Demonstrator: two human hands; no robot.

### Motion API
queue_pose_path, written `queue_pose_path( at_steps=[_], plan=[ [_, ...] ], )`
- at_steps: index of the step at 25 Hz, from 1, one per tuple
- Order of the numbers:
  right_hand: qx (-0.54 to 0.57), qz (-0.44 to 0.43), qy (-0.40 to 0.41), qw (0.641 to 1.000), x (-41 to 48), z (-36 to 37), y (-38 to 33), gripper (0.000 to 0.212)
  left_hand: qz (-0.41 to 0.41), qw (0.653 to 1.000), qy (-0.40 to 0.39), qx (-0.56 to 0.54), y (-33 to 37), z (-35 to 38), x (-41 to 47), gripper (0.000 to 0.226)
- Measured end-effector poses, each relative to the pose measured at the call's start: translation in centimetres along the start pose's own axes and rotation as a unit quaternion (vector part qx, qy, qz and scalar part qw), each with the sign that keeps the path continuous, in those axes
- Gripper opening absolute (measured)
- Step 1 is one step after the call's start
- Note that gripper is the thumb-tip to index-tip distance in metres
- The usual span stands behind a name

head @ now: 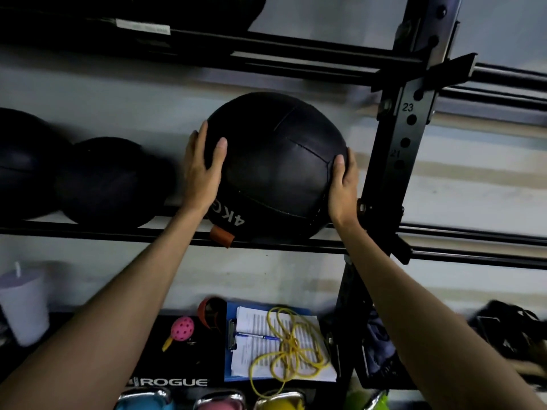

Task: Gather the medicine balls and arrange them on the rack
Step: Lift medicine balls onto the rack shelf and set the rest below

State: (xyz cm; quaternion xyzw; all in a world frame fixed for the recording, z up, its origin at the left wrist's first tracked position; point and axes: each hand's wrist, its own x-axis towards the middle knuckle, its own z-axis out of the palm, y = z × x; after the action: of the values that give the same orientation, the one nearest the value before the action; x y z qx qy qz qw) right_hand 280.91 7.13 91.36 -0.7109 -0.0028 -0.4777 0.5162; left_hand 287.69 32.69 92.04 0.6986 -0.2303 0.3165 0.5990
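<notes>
The black stitched leather medicine ball marked 4KG (275, 170) sat at the rack's middle tier, low against the black front rail (148, 232), close beside the drilled black upright post (405, 137). I had my left hand (201, 170) flat on its left side, fingers (204, 134) spread and straight. My right hand (343, 187) pressed the other side, thumb along the front, its remaining fingers hidden behind. I judged the risk lay in letting go before it settled between the rails: it might roll forward onto the blue clipboard (231, 344) and yellow cord (290, 341) below.
</notes>
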Motion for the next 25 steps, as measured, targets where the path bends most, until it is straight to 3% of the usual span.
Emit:
queue_pose_path(
  at_steps=[8, 12, 14, 17, 21, 25],
  plan=[
    [-0.035, 0.023, -0.034, 0.999, -2.4, -2.0, -0.5, 0.059, -0.005, 0.998, 0.053, 0.024, 1.3, 0.7, -3.2, 0.058],
    [-0.117, 0.019, -0.086, 0.989, -7.1, -6.2, 0.6, 0.042, 0.091, 0.979, 0.099, 0.152, 1.9, 2.0, -9.9, 0.055],
    [-0.179, 0.008, -0.105, 0.978, -9.7, -9.1, 1.6, 0.029, 0.157, 0.963, 0.083, 0.201, 2.9, 4.0, -14.2, 0.045],
    [-0.271, 0.008, -0.187, 0.944, -14.1, -14.2, 3.6, 0.021, 0.185, 0.957, 0.009, 0.224, 4.7, 8.5, -21.1, 0.034],
    [-0.386, 0.047, -0.297, 0.872, -20.2, -23.7, 6.4, 0.020, 0.090, 0.957, -0.164, 0.222, 7.1, 15.7, -31.0, 0.025],
    [-0.413, 0.131, -0.333, 0.837, -26.5, -34.2, 9.4, 0.022, 0.006, 0.908, -0.351, 0.229, 8.7, 23.0, -40.7, 0.017]
  ],
)
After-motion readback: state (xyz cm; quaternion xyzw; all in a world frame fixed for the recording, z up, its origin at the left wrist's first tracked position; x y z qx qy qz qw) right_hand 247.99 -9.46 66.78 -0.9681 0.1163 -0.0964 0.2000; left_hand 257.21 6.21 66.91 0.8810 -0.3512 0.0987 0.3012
